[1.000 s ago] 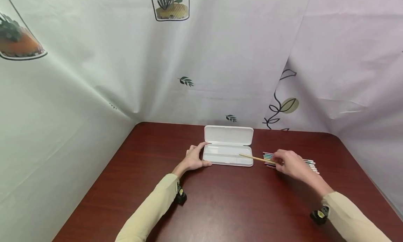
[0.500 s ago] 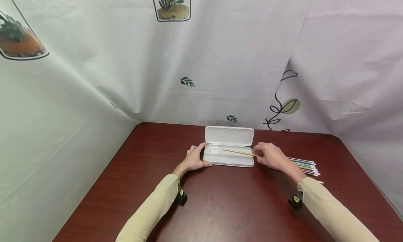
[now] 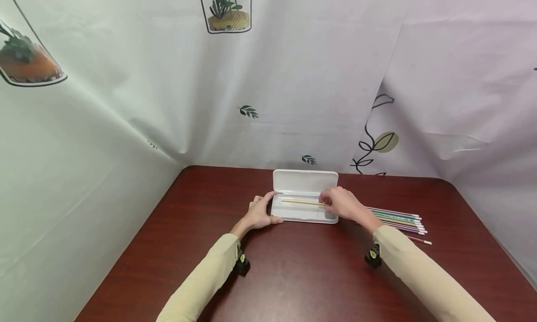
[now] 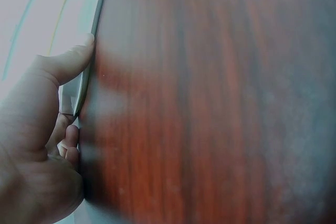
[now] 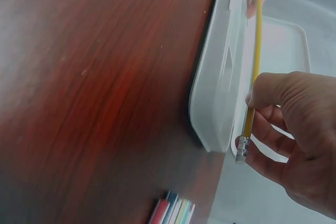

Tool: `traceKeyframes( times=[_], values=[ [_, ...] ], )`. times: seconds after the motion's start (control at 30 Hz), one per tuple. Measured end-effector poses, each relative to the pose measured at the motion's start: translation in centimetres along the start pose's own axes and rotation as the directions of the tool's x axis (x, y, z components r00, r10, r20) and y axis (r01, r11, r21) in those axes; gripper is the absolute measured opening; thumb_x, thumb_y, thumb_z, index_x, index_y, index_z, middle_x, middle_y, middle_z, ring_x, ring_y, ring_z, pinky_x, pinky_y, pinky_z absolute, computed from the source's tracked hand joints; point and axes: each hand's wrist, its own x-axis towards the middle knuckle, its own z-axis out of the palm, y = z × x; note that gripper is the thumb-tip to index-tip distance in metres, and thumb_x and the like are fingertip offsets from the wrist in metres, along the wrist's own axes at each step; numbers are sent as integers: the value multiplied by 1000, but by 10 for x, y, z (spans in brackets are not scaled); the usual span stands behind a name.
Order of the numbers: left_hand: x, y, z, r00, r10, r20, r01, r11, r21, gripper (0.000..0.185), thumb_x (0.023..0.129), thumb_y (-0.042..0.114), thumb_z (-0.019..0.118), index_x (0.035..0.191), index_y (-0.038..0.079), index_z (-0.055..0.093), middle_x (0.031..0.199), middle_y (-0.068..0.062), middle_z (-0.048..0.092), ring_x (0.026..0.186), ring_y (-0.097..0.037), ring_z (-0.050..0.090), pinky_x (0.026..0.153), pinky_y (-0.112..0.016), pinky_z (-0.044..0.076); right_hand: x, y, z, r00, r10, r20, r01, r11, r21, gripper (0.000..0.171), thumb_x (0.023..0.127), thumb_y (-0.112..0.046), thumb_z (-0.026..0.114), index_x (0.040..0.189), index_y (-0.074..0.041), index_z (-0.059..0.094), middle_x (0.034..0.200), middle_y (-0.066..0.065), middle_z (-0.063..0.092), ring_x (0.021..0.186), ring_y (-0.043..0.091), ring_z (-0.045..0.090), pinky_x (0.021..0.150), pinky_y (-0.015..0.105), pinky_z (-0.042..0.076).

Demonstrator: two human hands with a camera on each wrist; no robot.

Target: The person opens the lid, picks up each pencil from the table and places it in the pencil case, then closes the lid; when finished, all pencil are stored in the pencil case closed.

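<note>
A white plastic pencil case [image 3: 295,217] lies on the table, its lid [image 3: 304,180] raised at the back. My left hand [image 3: 257,214] grips the case's left end, thumb on the front wall and fingers at the rear corner. In the left wrist view the thumb [image 4: 76,59] presses against the rim. Over the right part of the case, my right hand [image 3: 341,203] pinches a yellow pencil [image 5: 256,51] near its eraser end. The pencil's other end points left across the case, above its rear compartment. Whether it touches the floor of the case cannot be told.
Several coloured pencils [image 3: 398,221] lie side by side right of the case, partly behind the right forearm. A red pencil [image 3: 419,240] lies nearer the front. A printed white cloth [image 3: 289,103] hangs behind the dark red wooden table [image 3: 302,275].
My right hand has carried the yellow pencil left from beside the other pencils to over the case. The left hand has stayed at the case's left end.
</note>
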Motion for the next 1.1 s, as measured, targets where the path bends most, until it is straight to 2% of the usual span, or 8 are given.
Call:
traceKeyframes(
  times=[0.53, 0.73, 1.1],
  values=[
    [1, 0, 1, 1000, 9, -7, -9, 1000, 18, 90, 73, 31, 89, 149, 17, 43, 120, -14, 57, 115, -31, 44, 92, -46, 33, 26, -11, 12, 997, -48, 56, 52, 997, -61, 17, 75, 5, 73, 76, -11, 68, 69, -6, 55, 65, 12, 48, 58, 30, 44],
    [1, 1, 1, 1000, 1, -5, -1, 1000, 13, 90, 73, 31, 89, 149, 17, 43, 120, -15, 56, 116, -31, 43, 92, -46, 34, 31, -10, 14, 994, -77, 80, 82, 995, -61, 19, 71, 7, 70, 72, -12, 67, 65, -7, 52, 63, 12, 46, 57, 29, 41],
    [0, 1, 1, 1000, -2, -4, 2, 1000, 6, 90, 74, 31, 89, 149, 17, 43, 122, -16, 55, 117, -33, 43, 93, -48, 34, 31, -5, 12, 987, -141, 70, 143, 990, -13, 13, 76, 7, 72, 77, -6, 71, 70, -4, 61, 65, 10, 52, 63, 30, 48]
  ],
)
